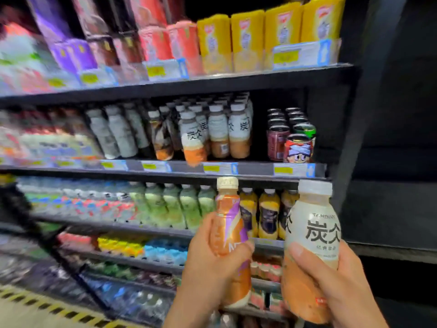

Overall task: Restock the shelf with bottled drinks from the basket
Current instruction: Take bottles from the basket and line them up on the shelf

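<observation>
**Hands full, bottles raised to the shelves**

Left hand (212, 268) is wrapped round an orange bottle (228, 223), fingers curled across its label. The right hand (335, 280) is clamped on a white bottle (312, 233), thumb laid over the front. Both bottles are held upright in front of the shelving and are not yet set on any shelf. The basket is not seen.

The placing step is judged to be in hand: two drinks are carried and their rows must be found. A match for the white bottle is seen in the white row (238, 129) on the middle shelf (255, 168). A match for the orange one seems to be offered by the lower row (268, 214) just behind it, though those labels are blurred.

A lift over the front lip is called for next. Little room is left at the front of the white row, where a tilted bottle (192, 140) leans at the edge. It should be straightened first, or it may be knocked off. Cans (290, 138) stand near on the right, with a dark gap between.
</observation>
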Demonstrator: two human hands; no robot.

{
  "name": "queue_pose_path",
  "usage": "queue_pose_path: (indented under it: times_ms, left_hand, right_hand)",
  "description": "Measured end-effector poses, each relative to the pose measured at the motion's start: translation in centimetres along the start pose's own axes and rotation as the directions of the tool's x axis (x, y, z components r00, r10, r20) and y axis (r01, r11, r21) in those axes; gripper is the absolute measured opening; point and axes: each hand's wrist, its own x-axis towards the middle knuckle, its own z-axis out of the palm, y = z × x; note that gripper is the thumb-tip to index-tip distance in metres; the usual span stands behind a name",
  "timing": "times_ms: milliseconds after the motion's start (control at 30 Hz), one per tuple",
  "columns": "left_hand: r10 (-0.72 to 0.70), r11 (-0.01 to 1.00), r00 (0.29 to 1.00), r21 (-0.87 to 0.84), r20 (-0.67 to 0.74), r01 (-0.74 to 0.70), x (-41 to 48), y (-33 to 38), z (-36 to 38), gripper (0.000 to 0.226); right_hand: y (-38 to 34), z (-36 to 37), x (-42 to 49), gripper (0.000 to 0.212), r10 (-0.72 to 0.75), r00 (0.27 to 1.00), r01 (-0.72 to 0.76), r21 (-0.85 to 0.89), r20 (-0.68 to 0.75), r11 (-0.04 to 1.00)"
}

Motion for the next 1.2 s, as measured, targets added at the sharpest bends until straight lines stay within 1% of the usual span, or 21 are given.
queue_pose_path:
  times_ms: [33, 100, 133, 200, 267, 367, 467, 567, 667, 767, 833, 867, 967, 1100, 1200]
  left_hand:
    - [0.003, 1.000, 1.000, 0.005, -0.027, -0.003, 0.2, -0.1, -1.7, 0.039]
    - [0.010, 1.000, 0.997, 0.004, -0.076, -0.009, 0.9, -0.2, -4.8, 0.032]
    - [0.016, 1.000, 0.995, 0.006, -0.098, -0.016, 1.4, -0.2, -6.2, 0.030]
    - [0.037, 0.999, 0.992, 0.003, -0.122, -0.037, 2.7, -0.3, -8.4, 0.027]
    - [0.048, 0.999, 0.990, -0.010, -0.129, -0.050, 4.2, -0.3, -10.1, 0.027]
    - [0.048, 0.997, 0.990, -0.050, -0.130, -0.055, 6.7, -0.4, -11.7, 0.031]
    - [0.069, 0.989, 0.984, -0.118, -0.166, -0.089, 9.7, -0.8, -12.5, 0.028]
    - [0.071, 0.982, 0.976, -0.159, -0.208, -0.105, 12.9, -1.1, -12.5, 0.018]
    - [0.075, 0.987, 0.975, -0.123, -0.210, -0.103, 16.4, -1.0, -12.9, 0.012]
    - [0.103, 0.985, 0.968, -0.111, -0.228, -0.131, 19.6, -0.6, -13.5, 0.009]
    - [0.136, 0.984, 0.963, -0.080, -0.233, -0.158, 21.6, -0.1, -13.9, 0.009]
    - [0.153, 0.983, 0.960, -0.060, -0.233, -0.171, 22.5, 0.2, -14.1, 0.010]
    - [0.184, 0.983, 0.961, 0.017, -0.207, -0.185, 25.3, 0.9, -14.8, 0.026]
    - [0.219, 0.973, 0.952, 0.114, -0.212, -0.199, 28.3, 0.9, -15.4, 0.031]
    - [0.253, 0.963, 0.938, 0.154, -0.238, -0.220, 29.6, 1.0, -15.4, 0.033]
  right_hand:
    - [0.2, 1.9, 0.0, 0.115, -0.001, 1.000, 0.001, -0.001, 0.016, 1.000]
    - [0.4, 5.1, 0.1, 0.111, -0.015, 0.999, 0.016, -0.015, 0.047, 1.000]
    - [0.2, 6.5, 0.3, 0.105, -0.024, 0.998, 0.026, -0.027, 0.060, 0.999]
    - [-0.1, 8.8, 1.0, 0.087, -0.050, 0.996, 0.053, -0.047, 0.079, 0.997]
    - [-0.4, 10.8, 2.1, 0.078, -0.071, 0.994, 0.075, -0.049, 0.086, 0.996]
    - [-0.4, 12.9, 4.1, 0.077, -0.090, 0.993, 0.095, -0.060, 0.077, 0.994]
    - [-0.2, 14.1, 6.3, 0.075, -0.107, 0.991, 0.113, -0.078, 0.077, 0.991]
    - [-0.3, 15.0, 8.7, 0.070, -0.118, 0.987, 0.125, -0.062, 0.108, 0.990]
    - [-0.9, 16.3, 11.5, 0.064, -0.151, 0.983, 0.155, -0.029, 0.107, 0.988]
    - [-1.8, 17.4, 14.3, 0.047, -0.205, 0.974, 0.210, -0.044, 0.098, 0.977]
    - [-2.5, 18.1, 16.2, 0.048, -0.236, 0.967, 0.242, -0.064, 0.096, 0.968]
    - [-2.9, 18.4, 17.0, 0.048, -0.245, 0.966, 0.252, -0.070, 0.086, 0.965]
    - [-3.7, 19.0, 19.5, 0.040, -0.278, 0.960, 0.281, -0.106, 0.043, 0.954]
    - [-3.9, 19.3, 22.3, 0.038, -0.263, 0.965, 0.262, -0.119, 0.002, 0.958]
    - [-4.1, 19.4, 23.7, 0.042, -0.236, 0.971, 0.232, -0.092, -0.035, 0.968]
